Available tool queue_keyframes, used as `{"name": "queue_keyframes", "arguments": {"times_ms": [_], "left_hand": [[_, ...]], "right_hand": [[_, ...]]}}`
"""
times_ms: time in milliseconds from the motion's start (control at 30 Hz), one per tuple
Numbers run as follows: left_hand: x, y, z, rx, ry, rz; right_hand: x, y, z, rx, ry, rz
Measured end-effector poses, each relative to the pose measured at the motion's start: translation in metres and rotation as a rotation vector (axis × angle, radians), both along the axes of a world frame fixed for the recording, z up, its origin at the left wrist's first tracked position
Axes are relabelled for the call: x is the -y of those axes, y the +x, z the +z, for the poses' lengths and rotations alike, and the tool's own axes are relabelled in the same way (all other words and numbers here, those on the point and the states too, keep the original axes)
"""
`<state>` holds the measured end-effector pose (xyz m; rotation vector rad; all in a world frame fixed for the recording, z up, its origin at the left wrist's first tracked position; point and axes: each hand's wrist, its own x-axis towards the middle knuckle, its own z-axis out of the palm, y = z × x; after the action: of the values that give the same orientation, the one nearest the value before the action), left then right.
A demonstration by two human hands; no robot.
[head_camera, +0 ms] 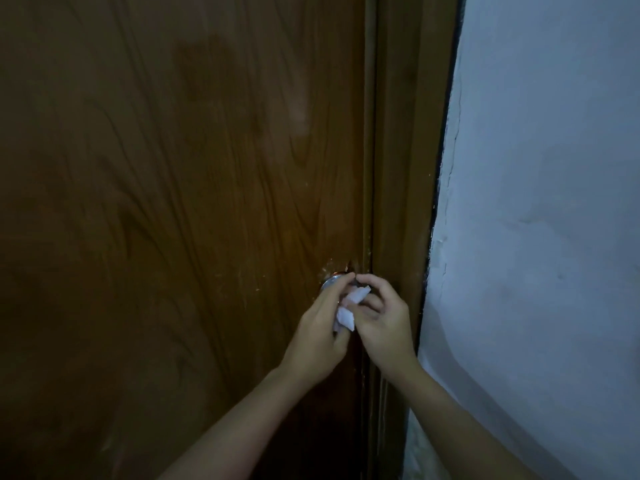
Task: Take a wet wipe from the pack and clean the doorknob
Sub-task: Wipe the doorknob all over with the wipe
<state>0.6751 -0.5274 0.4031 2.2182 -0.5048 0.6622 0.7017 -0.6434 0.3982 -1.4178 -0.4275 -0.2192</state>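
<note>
A round metal doorknob (330,281) sits near the right edge of a brown wooden door (173,202); only its upper left part shows. Both hands are closed around it. My left hand (320,332) covers the knob from the lower left. My right hand (381,317) comes in from the right, its fingertips touching the knob's top. A crumpled white wet wipe (348,308) is pinched between the two hands, pressed against the knob. The wipe pack is not in view.
The door frame (405,168) runs vertically right of the knob. A pale painted wall (554,202) fills the right side. The wood around the knob is chipped and scuffed.
</note>
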Motion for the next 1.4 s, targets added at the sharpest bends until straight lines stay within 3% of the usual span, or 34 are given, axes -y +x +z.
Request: {"name": "queue_keyframes", "arguments": {"times_ms": [133,267,333,433,567,733,900,1067,1200,1333,1400], "left_hand": [[-0.003,0.005,0.003,0.076,0.145,0.011],[-0.014,0.015,0.006,0.053,0.14,0.126],[-0.018,0.02,0.006,-0.019,0.126,0.2],[-0.017,0.027,0.005,-0.109,0.115,0.244],[-0.013,0.033,0.002,-0.198,0.102,0.262],[-0.01,0.036,-0.001,-0.174,0.08,0.262],[-0.012,0.037,-0.002,-0.157,0.061,0.235],[-0.011,0.04,-0.003,-0.138,0.085,0.264],[-0.013,0.041,-0.003,-0.141,0.105,0.253],[-0.013,0.04,-0.003,-0.13,0.12,0.264],[-0.013,0.04,-0.003,-0.131,0.124,0.257]], "right_hand": [[0.005,0.012,0.018,0.141,-0.223,-0.22],[0.005,0.029,0.037,0.437,-0.462,-0.423],[0.003,0.037,0.038,0.61,-0.691,-0.426],[-0.001,0.047,0.032,0.604,-0.944,-0.299],[-0.008,0.056,0.029,0.551,-0.969,-0.214],[-0.007,0.055,0.016,0.489,-0.984,-0.396],[-0.008,0.05,0.008,0.57,-0.906,-0.191],[-0.005,0.045,-0.007,0.392,-0.799,-0.317],[-0.006,0.043,-0.007,0.51,-0.877,-0.195],[-0.006,0.041,-0.011,0.38,-0.819,-0.25],[-0.007,0.039,-0.01,0.425,-0.85,-0.224]]}}
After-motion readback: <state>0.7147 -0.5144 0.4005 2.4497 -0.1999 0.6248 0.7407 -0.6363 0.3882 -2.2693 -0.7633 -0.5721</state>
